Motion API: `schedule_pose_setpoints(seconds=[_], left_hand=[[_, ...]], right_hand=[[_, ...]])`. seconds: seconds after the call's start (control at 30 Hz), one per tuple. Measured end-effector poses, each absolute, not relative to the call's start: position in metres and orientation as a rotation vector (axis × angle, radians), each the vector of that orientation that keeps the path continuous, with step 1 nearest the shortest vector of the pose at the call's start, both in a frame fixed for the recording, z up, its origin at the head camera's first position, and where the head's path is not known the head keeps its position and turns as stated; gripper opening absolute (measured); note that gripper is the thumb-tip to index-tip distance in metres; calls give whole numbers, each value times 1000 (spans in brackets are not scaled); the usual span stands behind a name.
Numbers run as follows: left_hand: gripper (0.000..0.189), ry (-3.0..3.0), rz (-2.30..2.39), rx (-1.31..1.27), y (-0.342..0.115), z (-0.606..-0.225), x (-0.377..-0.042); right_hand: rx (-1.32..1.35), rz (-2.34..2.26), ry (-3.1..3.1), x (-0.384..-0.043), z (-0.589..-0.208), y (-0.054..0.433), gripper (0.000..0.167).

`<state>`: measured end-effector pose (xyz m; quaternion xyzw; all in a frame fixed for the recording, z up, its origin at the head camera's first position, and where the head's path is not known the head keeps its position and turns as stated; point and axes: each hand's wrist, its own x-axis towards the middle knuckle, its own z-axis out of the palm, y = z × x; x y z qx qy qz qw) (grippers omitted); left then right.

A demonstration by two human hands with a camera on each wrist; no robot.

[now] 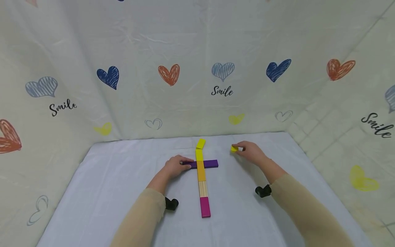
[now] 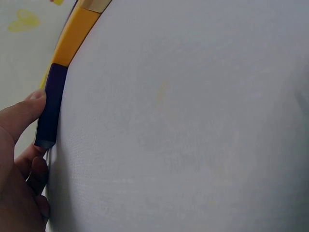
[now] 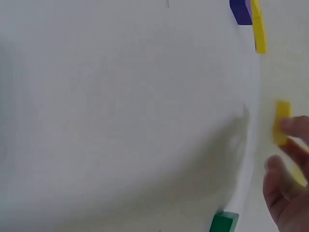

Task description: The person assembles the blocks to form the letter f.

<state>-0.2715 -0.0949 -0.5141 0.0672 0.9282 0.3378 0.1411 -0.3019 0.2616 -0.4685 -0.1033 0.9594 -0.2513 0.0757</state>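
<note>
My left hand (image 1: 176,166) pinches the left end of a purple block (image 1: 192,165), thumb on one side in the left wrist view. That block meets the left side of an orange block (image 1: 201,171), and a second purple block (image 1: 211,164) extends on the right. Together with the column they make a cross. Above the orange block lie a yellow block (image 1: 199,155) and another yellow block (image 1: 201,143) angled to the right. To the right of these, my right hand (image 1: 250,151) holds a small yellow block (image 3: 281,121) between thumb and finger, raised over the white cloth.
Down the column come a pale wood-coloured block (image 1: 203,189) and a pink block (image 1: 205,207). A green block (image 3: 224,222) shows at the bottom of the right wrist view. Behind the table (image 1: 123,178) hangs a white curtain (image 1: 191,106) printed with hearts.
</note>
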Motion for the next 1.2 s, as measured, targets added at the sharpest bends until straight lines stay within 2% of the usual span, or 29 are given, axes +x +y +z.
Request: schedule_pose_setpoints(seconds=[0.37,0.63,1.2], left_hand=[[27,2682,970,200,-97,-517,-274],[26,2672,983,194,-97,-518,-275],[27,2672,983,168,-95,-509,-272]], right_hand=[[-361,-760,2854,-342,-470,219,39],[-277,-722,2842,-365,-477,190,37],[-214,-660,2858,-388,-494,155,38]])
